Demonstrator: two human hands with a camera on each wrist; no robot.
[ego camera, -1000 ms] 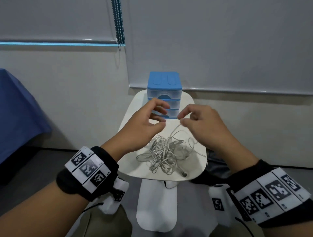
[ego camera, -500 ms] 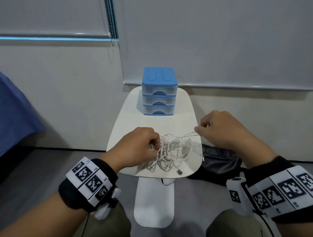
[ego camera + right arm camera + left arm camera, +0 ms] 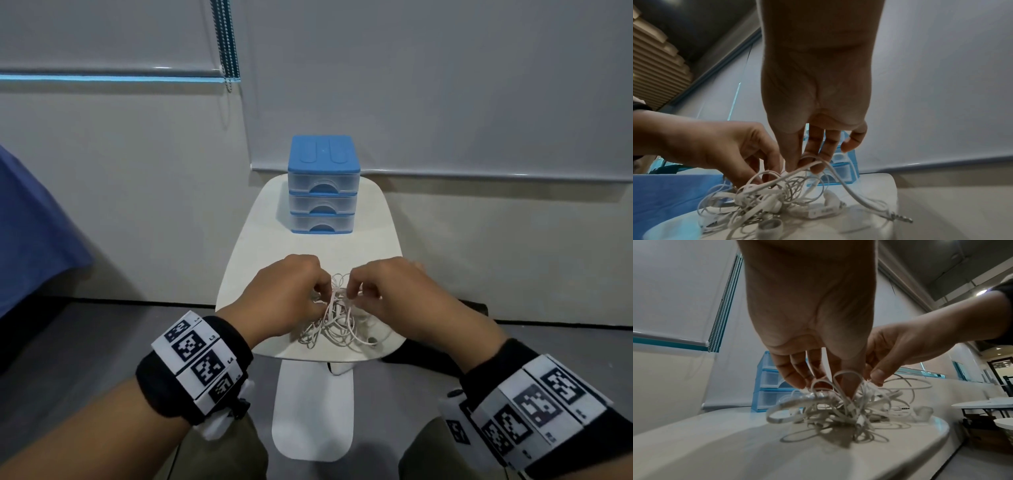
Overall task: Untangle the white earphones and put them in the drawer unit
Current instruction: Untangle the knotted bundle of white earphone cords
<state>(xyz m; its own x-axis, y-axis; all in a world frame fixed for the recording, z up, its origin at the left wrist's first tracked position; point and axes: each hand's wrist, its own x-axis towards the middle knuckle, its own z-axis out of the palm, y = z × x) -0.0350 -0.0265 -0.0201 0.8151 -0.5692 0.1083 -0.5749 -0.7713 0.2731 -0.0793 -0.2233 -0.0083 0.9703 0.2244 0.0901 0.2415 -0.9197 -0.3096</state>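
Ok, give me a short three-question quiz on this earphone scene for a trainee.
1. True or false: one drawer of the drawer unit is pulled out.
2. Which hand has its fingers in the white earphones: A left hand only, B right hand only, C both?
3. Fill in: the metal plug lies on the ____.

Key: 1 false, all three are closed. 2 C. 3 table.
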